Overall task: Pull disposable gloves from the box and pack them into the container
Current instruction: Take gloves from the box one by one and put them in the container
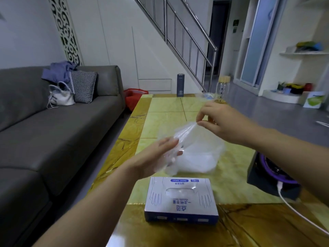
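Both hands work one thin clear glove (179, 138) above the bench (160, 107). The right hand (218, 120) pinches the glove's upper end between thumb and fingertips, at about two o'clock from the left hand (156, 157). The left hand is curled around the lower end, gathering the film in its palm; some crumpled film hangs below it. So the glove's long axis runs on a slant from eight o'clock up to two o'clock, stretched between the two grips.

Directly under and just beyond the glove sits the translucent container (201, 157), with what looks like more clear film piled inside, though motion blur makes the contents hard to read. The left hand is the nearer of the two to the container's mouth, so I judge the tucking-in falls to it, with the right hand feeding the film down.

At six o'clock from the hands, near the bench's front edge, lies the glove box (181, 198), its oval opening facing up and showing more film ready to pull.

The bench top is glossy yellow-green stone. A grey sofa (53, 122) runs along nine o'clock, and a staircase rail (187, 32) climbs at twelve.
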Tool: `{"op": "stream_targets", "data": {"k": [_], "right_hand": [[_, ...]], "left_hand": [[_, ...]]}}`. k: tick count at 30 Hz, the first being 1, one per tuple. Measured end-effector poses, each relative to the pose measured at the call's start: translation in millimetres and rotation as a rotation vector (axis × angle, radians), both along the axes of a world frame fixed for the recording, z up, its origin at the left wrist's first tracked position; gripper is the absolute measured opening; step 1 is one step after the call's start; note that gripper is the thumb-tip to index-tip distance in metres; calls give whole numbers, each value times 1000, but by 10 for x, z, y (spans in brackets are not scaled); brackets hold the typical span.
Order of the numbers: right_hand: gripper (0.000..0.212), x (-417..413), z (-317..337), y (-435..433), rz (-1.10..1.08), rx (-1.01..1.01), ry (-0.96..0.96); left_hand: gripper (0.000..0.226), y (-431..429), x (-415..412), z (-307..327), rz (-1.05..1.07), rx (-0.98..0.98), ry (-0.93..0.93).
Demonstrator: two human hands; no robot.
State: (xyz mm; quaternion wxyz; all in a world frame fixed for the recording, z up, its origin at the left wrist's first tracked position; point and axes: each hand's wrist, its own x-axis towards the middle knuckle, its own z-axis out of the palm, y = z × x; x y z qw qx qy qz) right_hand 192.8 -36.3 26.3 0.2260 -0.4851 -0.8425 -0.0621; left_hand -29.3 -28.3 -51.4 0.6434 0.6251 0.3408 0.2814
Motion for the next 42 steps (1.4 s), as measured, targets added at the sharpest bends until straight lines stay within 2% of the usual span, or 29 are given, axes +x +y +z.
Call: {"op": "stream_targets", "data": {"k": [3, 5, 7, 11, 13, 15, 16, 18, 20, 22, 24, 25, 28, 29, 31, 34, 36, 37, 38, 39, 40, 41, 42], "right_hand": [[5, -14, -53, -1, -8, -16, 20], [2, -19, -88, 17, -16, -18, 41], [3, -27, -112, 41, -22, -15, 62], [7, -42, -163, 89, -14, -24, 72], [17, -45, -199, 128, -3, -21, 144], [43, -12, -242, 202, -93, -73, 391], [58, 13, -259, 234, -170, -162, 587], [82, 49, -325, 269, -261, -463, 1024], [98, 48, -426, 280, -211, -739, 1343], [104, 4, -501, 296, -75, -816, 1490], [98, -22, -513, 362, -1, -713, 1456], [88, -20, -490, 404, 0, -632, 1397], [43, 48, -379, 567, 2, -483, 1161], [35, 90, -372, 630, -3, -472, 1083], [33, 177, -404, 757, -54, -466, 961], [49, 288, -549, 934, -229, -486, 758], [56, 338, -662, 1010, -313, -501, 634], [57, 358, -734, 1058, -337, -517, 587], [58, 371, -787, 1088, -352, -535, 553], [59, 380, -829, 1108, -360, -553, 525], [61, 383, -868, 1131, -372, -574, 493], [62, 378, -899, 1150, -387, -591, 453], [64, 366, -922, 1160, -403, -608, 410]], "left_hand": [[40, 95, 104, 100, 125, 17, -110], [45, 132, 153, 158, 174, 60, -98], [45, 149, 199, 203, 146, 89, -63], [30, 197, 281, 275, 54, 63, -26], [32, 236, 309, 278, 70, 55, -68], [35, 290, 322, 268, 103, 22, -152], [36, 331, 319, 265, 109, 2, -203], [36, 419, 296, 256, 116, -42, -278], [31, 502, 293, 261, 143, -68, -308], [21, 576, 303, 258, 175, -66, -305], [17, 644, 330, 271, 180, -76, -323], [18, 688, 343, 280, 185, -82, -337], [15, 888, 318, 261, 217, -89, -275], [13, 959, 293, 237, 231, -85, -229], [29, 1187, 175, 127, 310, -56, -109], [59, 1499, -30, -10, 694, 49, 230], [68, 1543, -92, -1, 1003, 251, 437], [65, 1512, -72, 9, 1081, 453, 461], [60, 1454, -10, 43, 1058, 699, 445], [53, 1351, 102, 107, 913, 916, 455], [47, 1275, 220, 138, 679, 1056, 516], [44, 1203, 367, 152, 420, 1108, 639], [45, 1190, 492, 106, 188, 1075, 804]]}}
